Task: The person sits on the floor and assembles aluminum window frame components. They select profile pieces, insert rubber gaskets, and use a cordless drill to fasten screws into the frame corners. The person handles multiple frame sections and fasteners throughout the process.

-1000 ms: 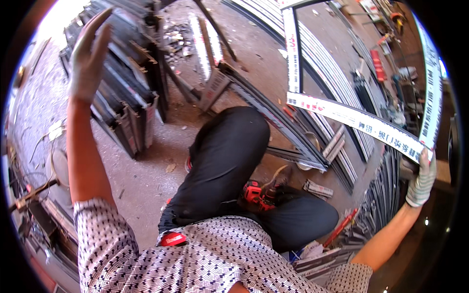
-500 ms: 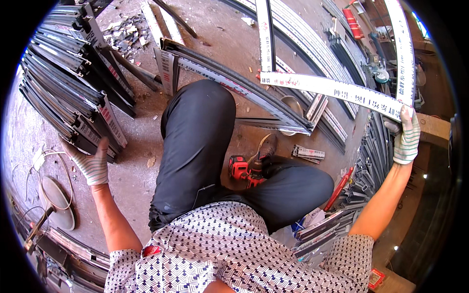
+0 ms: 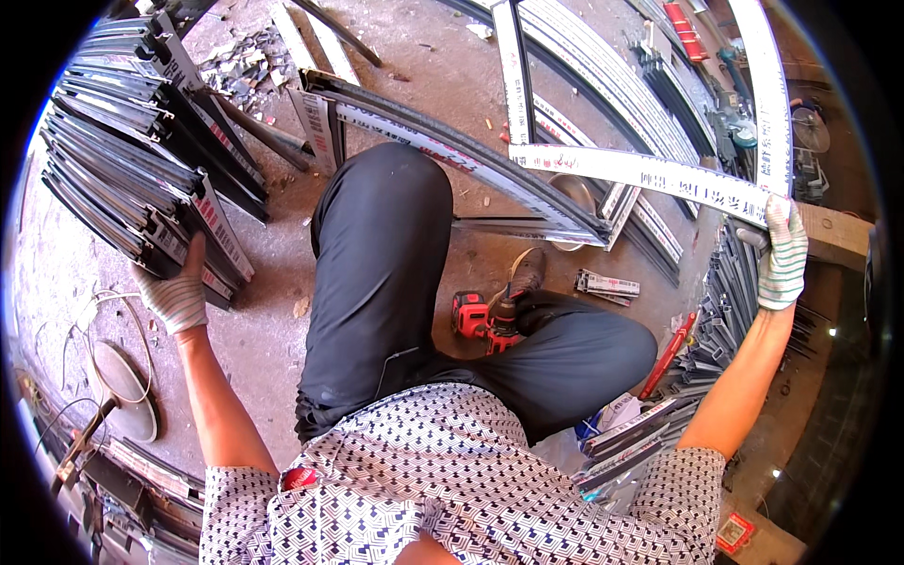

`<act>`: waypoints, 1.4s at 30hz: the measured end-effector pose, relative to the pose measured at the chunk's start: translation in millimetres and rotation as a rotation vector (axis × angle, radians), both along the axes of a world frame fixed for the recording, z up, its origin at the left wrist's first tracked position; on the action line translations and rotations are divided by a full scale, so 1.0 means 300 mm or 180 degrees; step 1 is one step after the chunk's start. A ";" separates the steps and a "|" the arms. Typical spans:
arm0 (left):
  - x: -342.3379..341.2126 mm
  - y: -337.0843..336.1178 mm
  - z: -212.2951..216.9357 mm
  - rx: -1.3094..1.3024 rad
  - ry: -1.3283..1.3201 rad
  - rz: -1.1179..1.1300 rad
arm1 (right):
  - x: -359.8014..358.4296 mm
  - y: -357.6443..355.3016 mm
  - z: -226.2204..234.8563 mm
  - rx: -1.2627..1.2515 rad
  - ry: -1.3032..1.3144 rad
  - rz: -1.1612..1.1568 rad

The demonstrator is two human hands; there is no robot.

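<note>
My left hand, in a striped work glove, is closed on the near lower corner of a stack of dark metal window frames. The thumb lies against the frames' labelled face; the other fingers are partly hidden behind the corner. On the right, my right hand, gloved alike, grips the corner of a metal frame covered in white printed film. This frame is held raised, its bars running up and left from my fingers. Another dark frame leans across the floor beyond my knee.
A red cordless drill stands between my legs beside short profile offcuts. Long film-covered profiles lie at the far right. Cut dark pieces are heaped beneath my right arm, near a red bar-shaped tool. Scraps litter the far floor.
My left hand has shifted slightly up and closed onto the stack's corner. My right hand keeps its grip on the film-covered frame, which is a little lower. The view has shifted slightly.
</note>
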State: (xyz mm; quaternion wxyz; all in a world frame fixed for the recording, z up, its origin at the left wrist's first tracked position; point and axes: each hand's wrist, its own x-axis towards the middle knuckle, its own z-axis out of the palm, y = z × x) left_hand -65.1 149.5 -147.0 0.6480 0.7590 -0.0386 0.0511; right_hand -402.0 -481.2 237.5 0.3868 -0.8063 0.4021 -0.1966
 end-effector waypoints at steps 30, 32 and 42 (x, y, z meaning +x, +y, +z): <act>-0.300 -0.318 0.307 0.1076 -0.0151 -0.0140 | 0.026 -0.001 -0.342 -0.0262 0.0791 0.0817; -0.236 -0.384 0.238 0.0166 0.0120 -0.0492 | 0.046 0.015 -0.371 -0.0322 0.0857 0.0968; 0.012 -0.774 0.248 -0.1261 0.0783 -0.1672 | 0.114 0.063 -0.510 -0.0514 0.1484 0.1681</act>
